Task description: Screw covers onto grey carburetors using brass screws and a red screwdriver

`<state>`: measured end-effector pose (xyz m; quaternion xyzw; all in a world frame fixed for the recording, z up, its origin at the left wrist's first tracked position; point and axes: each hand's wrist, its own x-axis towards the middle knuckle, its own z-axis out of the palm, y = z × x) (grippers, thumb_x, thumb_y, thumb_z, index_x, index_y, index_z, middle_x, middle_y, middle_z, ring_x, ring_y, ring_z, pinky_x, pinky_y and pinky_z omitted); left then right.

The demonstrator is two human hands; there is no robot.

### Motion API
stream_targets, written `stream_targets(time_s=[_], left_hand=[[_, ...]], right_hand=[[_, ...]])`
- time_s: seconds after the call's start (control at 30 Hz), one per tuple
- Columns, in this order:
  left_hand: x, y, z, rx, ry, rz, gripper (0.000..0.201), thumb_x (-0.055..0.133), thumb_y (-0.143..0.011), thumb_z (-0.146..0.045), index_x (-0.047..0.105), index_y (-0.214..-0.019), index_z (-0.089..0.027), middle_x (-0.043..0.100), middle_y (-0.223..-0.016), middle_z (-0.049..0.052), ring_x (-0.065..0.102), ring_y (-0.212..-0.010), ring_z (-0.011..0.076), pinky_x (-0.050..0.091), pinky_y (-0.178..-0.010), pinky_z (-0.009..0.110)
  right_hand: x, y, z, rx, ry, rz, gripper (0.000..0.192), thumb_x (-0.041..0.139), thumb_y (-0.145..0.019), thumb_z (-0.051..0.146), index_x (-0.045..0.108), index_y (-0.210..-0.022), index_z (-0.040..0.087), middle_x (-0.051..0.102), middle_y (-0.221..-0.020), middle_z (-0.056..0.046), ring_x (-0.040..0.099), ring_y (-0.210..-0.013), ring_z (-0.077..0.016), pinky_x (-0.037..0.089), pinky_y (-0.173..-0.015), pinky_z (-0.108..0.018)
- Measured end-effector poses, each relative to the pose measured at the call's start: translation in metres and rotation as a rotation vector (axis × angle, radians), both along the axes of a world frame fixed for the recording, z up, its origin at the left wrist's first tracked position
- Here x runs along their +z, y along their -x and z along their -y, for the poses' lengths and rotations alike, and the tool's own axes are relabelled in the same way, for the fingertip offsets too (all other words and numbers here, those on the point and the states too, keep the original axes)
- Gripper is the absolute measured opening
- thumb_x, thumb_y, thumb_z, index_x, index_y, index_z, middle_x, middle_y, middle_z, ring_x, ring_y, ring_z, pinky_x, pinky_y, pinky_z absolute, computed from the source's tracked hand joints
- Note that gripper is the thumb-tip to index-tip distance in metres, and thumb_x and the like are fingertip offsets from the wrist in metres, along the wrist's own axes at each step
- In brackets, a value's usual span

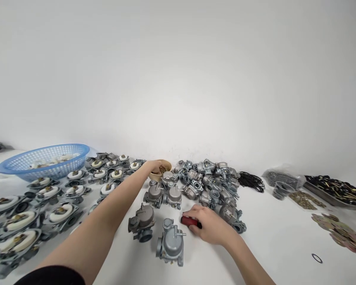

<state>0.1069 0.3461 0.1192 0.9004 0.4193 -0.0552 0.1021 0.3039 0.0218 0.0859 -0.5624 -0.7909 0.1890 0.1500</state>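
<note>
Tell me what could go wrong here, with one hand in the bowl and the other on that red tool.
1. The left hand reaches over upright carburetors into the small bowl; the forearm might knock one over.
2. The bowl sits near the pile; tipping it could scatter its small brass parts.
3. The right hand could roll the red tool away.

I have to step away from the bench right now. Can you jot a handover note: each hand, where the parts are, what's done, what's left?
Left hand: stretched out into the small bowl of brass bits by the wall; its grip is hidden.
Right hand: resting on the table, closed on a red-handled tool.
Done: four closed carburetors stand in front.
Left: the pile of carburetor bodies behind the right hand, and the open ones with white floats on the left.
</note>
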Motion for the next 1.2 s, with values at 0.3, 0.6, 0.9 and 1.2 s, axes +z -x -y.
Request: stream_targets(time_s=[0.3,0.6,0.9,1.2], left_hand=[[-0.014,-0.004,-0.015,0.069,0.066,-0.105,0.024,0.067,-0.102,-0.033,0.069,-0.12,-0.018,0.07,-0.124,0.008,0.07,-0.106,0.023,0.061,-0.092,0.042],[-0.008,0.002,-0.017,0.171,-0.02,-0.005,0.028,0.069,-0.1,-0.033,0.067,-0.123,-0.017,0.069,-0.125,0.009,0.07,-0.108,0.024,0.061,-0.091,0.042],[0.025,0.024,0.017,0.177,-0.015,0.211,0.018,0.066,-0.102,-0.032,0.072,-0.107,-0.016,0.074,-0.111,0.007,0.072,-0.095,0.0188,0.063,-0.086,0.037],[0.069,0.031,0.102,-0.072,0.028,0.557,0.011,0.08,-0.086,-0.022,0.086,-0.095,-0.016,0.085,-0.089,0.007,0.079,-0.08,0.0204,0.063,-0.072,0.025]], right_hand=[[-0.002,-0.002,-0.003,-0.007,0.019,0.015,0.031,0.059,-0.092,0.017,0.075,-0.114,0.033,0.066,-0.101,-0.004,0.063,-0.085,-0.0196,0.044,-0.071,-0.028],[-0.003,-0.002,-0.002,-0.001,0.003,-0.002,0.031,0.06,-0.092,0.016,0.075,-0.114,0.032,0.066,-0.102,-0.004,0.064,-0.085,-0.0189,0.044,-0.071,-0.027],[-0.006,-0.004,-0.002,0.017,-0.041,0.014,0.031,0.062,-0.092,0.019,0.076,-0.116,0.033,0.071,-0.103,-0.005,0.067,-0.087,-0.0208,0.046,-0.071,-0.028],[0.001,-0.004,-0.005,0.022,-0.329,-0.176,0.026,0.059,-0.099,0.027,0.08,-0.114,0.026,0.081,-0.104,-0.008,0.073,-0.088,-0.0233,0.056,-0.076,-0.032]])
